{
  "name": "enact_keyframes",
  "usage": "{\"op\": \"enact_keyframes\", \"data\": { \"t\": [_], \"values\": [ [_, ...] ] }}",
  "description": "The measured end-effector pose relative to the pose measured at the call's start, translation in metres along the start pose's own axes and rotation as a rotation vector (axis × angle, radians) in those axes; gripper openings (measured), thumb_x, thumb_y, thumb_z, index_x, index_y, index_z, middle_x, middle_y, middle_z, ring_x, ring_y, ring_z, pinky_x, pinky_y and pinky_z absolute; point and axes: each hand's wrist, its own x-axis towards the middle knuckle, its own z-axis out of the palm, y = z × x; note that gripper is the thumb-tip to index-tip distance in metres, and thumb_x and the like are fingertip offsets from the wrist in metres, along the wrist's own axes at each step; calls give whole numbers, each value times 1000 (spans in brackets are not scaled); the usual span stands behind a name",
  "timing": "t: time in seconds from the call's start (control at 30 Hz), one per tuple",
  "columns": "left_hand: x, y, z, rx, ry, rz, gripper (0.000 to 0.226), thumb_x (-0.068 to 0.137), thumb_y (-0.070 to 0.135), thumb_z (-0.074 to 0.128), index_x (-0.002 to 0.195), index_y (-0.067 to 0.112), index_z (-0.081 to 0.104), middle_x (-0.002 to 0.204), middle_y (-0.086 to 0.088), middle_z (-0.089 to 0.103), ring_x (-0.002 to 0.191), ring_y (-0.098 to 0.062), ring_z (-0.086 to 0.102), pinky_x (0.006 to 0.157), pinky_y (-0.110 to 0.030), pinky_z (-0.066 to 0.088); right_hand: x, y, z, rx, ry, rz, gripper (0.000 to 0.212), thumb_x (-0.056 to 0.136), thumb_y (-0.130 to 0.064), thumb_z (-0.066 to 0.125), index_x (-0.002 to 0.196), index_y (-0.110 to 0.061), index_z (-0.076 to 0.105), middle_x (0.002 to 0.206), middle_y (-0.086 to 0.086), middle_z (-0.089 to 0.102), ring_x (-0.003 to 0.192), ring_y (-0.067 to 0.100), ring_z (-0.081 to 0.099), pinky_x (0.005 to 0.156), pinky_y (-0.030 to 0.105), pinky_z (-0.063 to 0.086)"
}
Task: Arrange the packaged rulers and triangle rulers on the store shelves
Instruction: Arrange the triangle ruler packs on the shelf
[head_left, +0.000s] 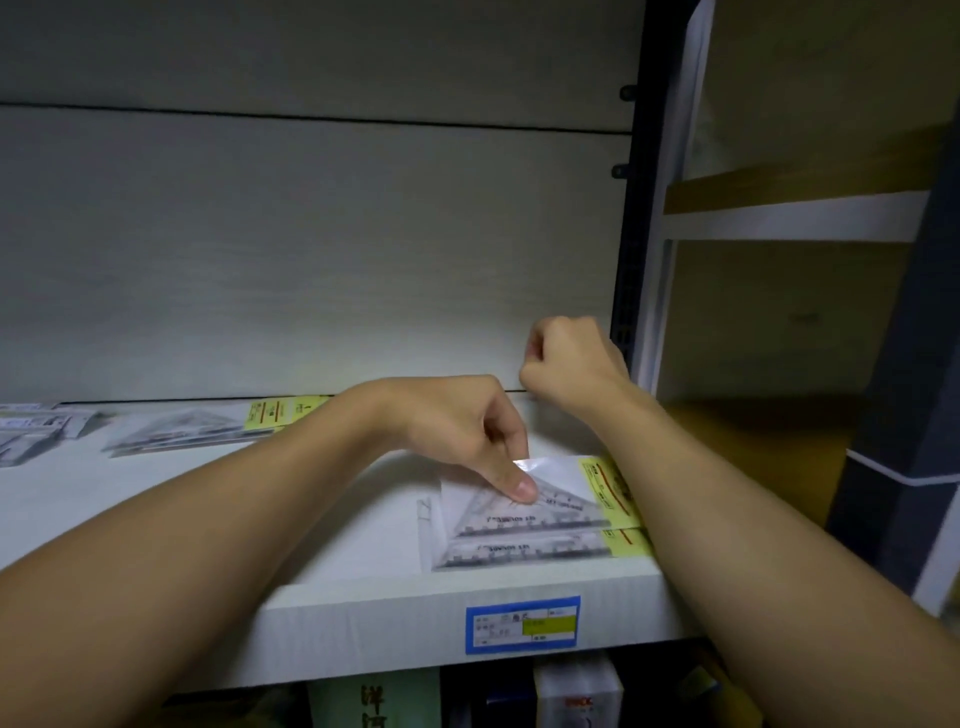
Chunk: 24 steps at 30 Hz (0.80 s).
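At the far left edge of the white shelf (171, 499) lies a small heap of clear packets (31, 428), too blurred to tell apart. Just right of it, near the back wall, rests another packaged triangle ruler (182, 434) with a yellow header card on its right end, lying flat.

The left hand (457, 431) reaches across from the near left. Its fingers (511, 480) are curled down, the thumb tip pressing on the top packet of a stack of triangle rulers (530, 519) at the right end of the shelf; whether the other fingers pinch the packet's far edge cannot be told. The top packet's far edge looks slightly lifted and catches the light. A second packet lies beneath it, offset toward the near edge, both with yellow cards on the right, partly hidden by the right forearm.

On the shelf's front face, below the stack, is a blue-bordered price label (522, 623).

The right hand (571, 358) is held above the shelf's far right corner, clenched into a loose fist close to the back wall, with nothing visible in it. Right of it stands a dark shelf upright (631, 260).
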Motion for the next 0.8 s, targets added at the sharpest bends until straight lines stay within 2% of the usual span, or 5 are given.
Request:
{"op": "enact_keyframes", "data": {
  "t": [0.17,0.3,0.43,0.57,0.8],
  "values": [
    [-2,1,4,-71,-40,13,33,74,28,86,104,17,74,84,-2,72,73,-7,64,71,-22,47,0,3,0,17,-16,-27,22,71,-18,52,88,-20,66,95,8,65,83,33,62,65,36,55],
    [-1,-5,1,-114,-3,45,28,80,26,82,104,15,73,86,-4,72,77,-8,62,72,-22,47,2,3,6,50,-71,-83,19,72,-19,54,87,-23,65,93,4,65,82,29,62,62,32,52],
    [2,-23,-4,-21,137,-4,19,83,33,78,98,21,75,84,1,74,79,-14,66,70,-20,46,3,2,13,72,-124,-163,19,69,-20,53,84,-25,64,86,-2,65,80,23,63,66,36,57],
    [-1,-40,-15,239,274,-84,11,84,36,73,94,31,75,75,15,72,72,-1,62,69,-21,48,0,-6,15,107,-140,-233,19,72,-18,55,86,-26,65,81,-8,63,75,19,62,67,37,58],
    [-50,-72,-65,303,465,-141,7,88,31,70,82,33,71,67,20,65,63,5,57,63,-19,44,6,-64,5,17,-150,-292,6,72,-31,55,78,-33,56,92,-1,63,85,26,63,76,39,58]
  ]
}}
